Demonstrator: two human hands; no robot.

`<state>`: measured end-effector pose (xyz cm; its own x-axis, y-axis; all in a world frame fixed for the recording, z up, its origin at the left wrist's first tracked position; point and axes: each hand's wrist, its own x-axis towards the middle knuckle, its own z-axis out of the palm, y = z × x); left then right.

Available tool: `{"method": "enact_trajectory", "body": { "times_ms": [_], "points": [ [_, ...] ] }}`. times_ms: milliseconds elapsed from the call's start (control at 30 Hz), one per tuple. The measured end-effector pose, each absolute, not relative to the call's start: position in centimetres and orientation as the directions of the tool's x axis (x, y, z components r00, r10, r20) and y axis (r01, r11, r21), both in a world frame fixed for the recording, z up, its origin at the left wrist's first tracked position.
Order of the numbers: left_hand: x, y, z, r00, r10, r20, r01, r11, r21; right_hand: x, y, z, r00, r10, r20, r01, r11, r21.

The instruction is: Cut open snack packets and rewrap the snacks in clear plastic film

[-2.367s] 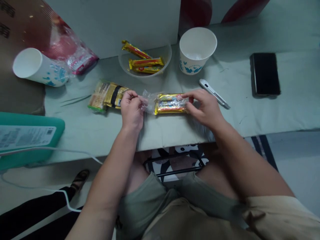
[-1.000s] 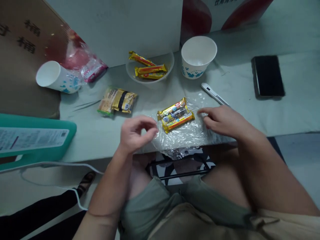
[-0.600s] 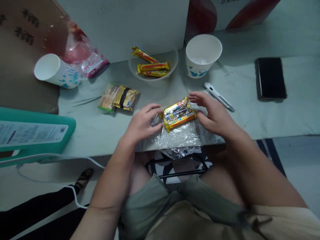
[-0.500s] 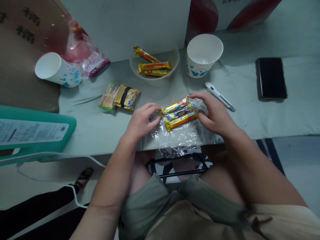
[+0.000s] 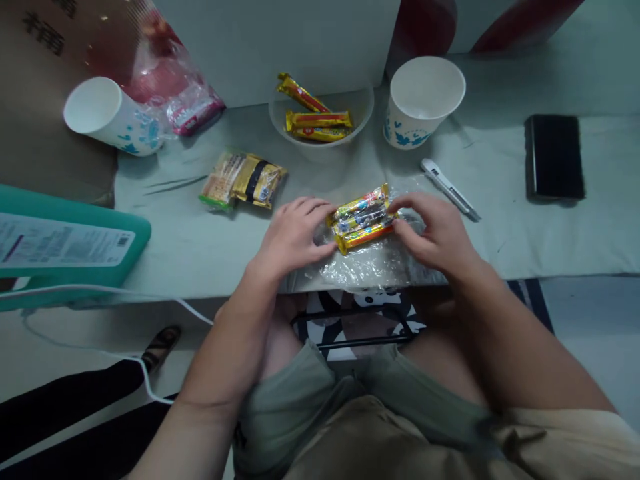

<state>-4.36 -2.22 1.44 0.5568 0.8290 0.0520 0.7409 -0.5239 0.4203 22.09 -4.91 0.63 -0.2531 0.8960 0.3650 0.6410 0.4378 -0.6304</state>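
Three slim wrapped bars point(image 5: 363, 219) lie flat near the front of the desk point(image 5: 520, 240), closely side by side, right ends angled away from its edge. Wrappers are glossy, mostly gold-yellow; the nearest carries an orange-red stripe, the middle darker, silvery print. Crinkled clear film point(image 5: 367, 270) extends to the front edge.

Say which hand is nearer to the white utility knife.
Right. The right hand is close to the utility knife, on the wearer's side, at the right end of the three candy bars; the left hand is at their left end, farther away.
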Motion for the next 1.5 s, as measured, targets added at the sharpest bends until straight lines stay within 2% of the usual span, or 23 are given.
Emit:
{"method": "enact_trajectory", "body": {
  "times_ms": [67, 133, 233, 300, 400, 467, 533, 600, 867, 967, 1067, 1267, 1367, 1500],
  "points": [
    [-4.4, -2.2, 1.2, 0.514, 0.855, 0.064, 0.775, -0.495, 0.394, 22.1, -4.7, 0.4, -0.216, 0.899, 0.382, 0.608, 0.43, -0.667],
    [-4.5, -1.9, 0.8, 0.452, 0.883, 0.13, 0.784, -0.462, 0.415, 22.0, -4.6, 0.3, -0.204, 0.881, 0.427, 0.588, 0.459, -0.666],
    [-4.4, -1.1, 0.4, 0.328, 0.912, 0.247, 0.716, -0.411, 0.564, 21.6, -4.9, 0.6, -0.21, 0.832, 0.514, 0.611, 0.522, -0.595],
    [-4.1, -0.4, 0.4, 0.187, 0.947, 0.262, 0.621, -0.321, 0.715, 21.3, -5.3, 0.7, -0.308, 0.815, 0.491, 0.62, 0.563, -0.546],
    [-3.6, 0.4, 0.8, 0.017, 0.997, 0.081, 0.364, -0.082, 0.928, 20.5, -5.7, 0.4, -0.53, 0.781, 0.331, 0.62, 0.622, -0.477],
    [-3.3, 0.6, 1.3, 0.075, 0.99, -0.118, 0.126, 0.108, 0.986, 19.7, -5.8, -0.1, -0.574, 0.789, 0.219, 0.673, 0.607, -0.423],
    [-3.1, 0.4, 1.7, 0.226, 0.943, -0.245, -0.028, 0.258, 0.966, 19.0, -5.9, -0.6, -0.544, 0.825, 0.155, 0.741, 0.558, -0.374],
    [-2.9, 0.0, 2.1, 0.314, 0.909, -0.273, -0.064, 0.307, 0.95, 18.5, -6.0, -0.9, -0.509, 0.849, 0.141, 0.776, 0.524, -0.351],
    [-2.8, 0.1, 1.6, 0.335, 0.91, -0.245, -0.135, 0.304, 0.943, 18.7, -4.8, -1.6, -0.47, 0.845, 0.254, 0.717, 0.534, -0.449],
    [-2.8, 0.7, 1.0, 0.208, 0.95, -0.232, -0.134, 0.263, 0.955, 18.8, -4.9, -1.3, -0.415, 0.873, 0.256, 0.763, 0.487, -0.425],
    [-2.8, 1.2, 0.4, 0.034, 0.979, -0.201, -0.125, 0.204, 0.971, 18.6, -5.3, -0.5, -0.397, 0.889, 0.226, 0.825, 0.454, -0.337],
    [-2.6, 1.4, -0.6, -0.055, 0.977, -0.207, -0.165, 0.196, 0.967, 18.5, -5.7, 0.9, -0.512, 0.858, 0.041, 0.841, 0.51, -0.182],
    [-2.7, 1.6, -1.0, -0.107, 0.966, -0.235, -0.199, 0.211, 0.957, 19.0, -5.8, 1.0, -0.493, 0.868, 0.062, 0.847, 0.495, -0.195],
    [-3.0, 1.8, -1.2, -0.195, 0.949, -0.249, -0.299, 0.184, 0.936, 20.0, -6.1, 0.9, -0.474, 0.863, 0.175, 0.82, 0.505, -0.268]
  ]
}}
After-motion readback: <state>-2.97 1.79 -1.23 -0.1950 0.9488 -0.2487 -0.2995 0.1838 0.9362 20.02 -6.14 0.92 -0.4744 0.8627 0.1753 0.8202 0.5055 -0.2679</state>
